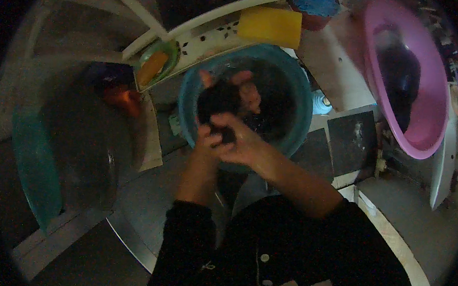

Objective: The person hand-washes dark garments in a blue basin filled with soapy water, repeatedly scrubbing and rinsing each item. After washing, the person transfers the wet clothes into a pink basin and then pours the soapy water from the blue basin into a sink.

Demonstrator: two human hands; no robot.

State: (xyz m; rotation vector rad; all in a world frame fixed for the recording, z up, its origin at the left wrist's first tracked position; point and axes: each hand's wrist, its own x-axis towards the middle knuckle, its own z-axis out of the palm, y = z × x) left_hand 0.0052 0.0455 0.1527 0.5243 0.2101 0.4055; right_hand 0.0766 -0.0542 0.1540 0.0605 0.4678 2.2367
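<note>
A round blue-green basin [306, 103] stands in front of me with dark contents in it. A dark bunched cloth with pink patches [249, 94] lies in its near-left half, blurred in the dim light. Over the basin's near rim my hands are close together. My right hand [241, 144] comes in from the right, its fingers curled round a dark part of the cloth. Against it, my left hand [207, 141] is closed on the same dark bunch. Both forearms are bare below pushed-up black sleeves.
A pink basin [434, 121] leans at the right with something dark inside. Beyond my basin are a yellow block-like thing [270, 27] and a green dish [174, 56] holding an orange bar. A light-blue bottle [321, 104] stands right of it. A large dark tub-like shape [82, 139] fills the left.
</note>
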